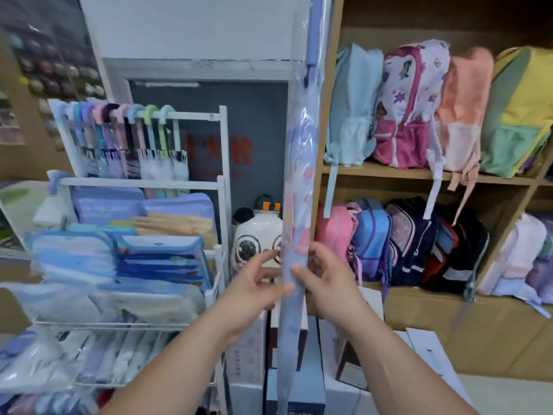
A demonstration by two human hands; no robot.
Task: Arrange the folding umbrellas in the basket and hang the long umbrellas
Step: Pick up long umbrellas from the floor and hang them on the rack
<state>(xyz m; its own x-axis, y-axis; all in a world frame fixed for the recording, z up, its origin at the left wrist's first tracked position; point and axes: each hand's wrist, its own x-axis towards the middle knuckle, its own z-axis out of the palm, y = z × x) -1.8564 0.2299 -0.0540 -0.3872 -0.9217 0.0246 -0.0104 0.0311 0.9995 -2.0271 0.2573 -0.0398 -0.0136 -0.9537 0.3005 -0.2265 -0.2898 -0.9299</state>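
Note:
A long pale-blue umbrella [302, 175] in a clear plastic sleeve stands upright in the middle of the view, its handle running out of the top of the frame. My left hand [257, 283] touches its lower part from the left with loosely spread fingers. From the right, my right hand [321, 271] grips the same part, thumb across the front. On a white rack [223, 136] to the left, several long umbrellas [125, 136] hang by their curved pastel handles. Wire baskets [119, 324] under the rail hold flat packaged items.
Wooden shelves [419, 175] on the right hold rows of backpacks. A panda-face bag [257, 241] sits behind the umbrella. Boxes [299, 384] are stacked on the floor below my hands. A grey panel with red characters stands behind the rack.

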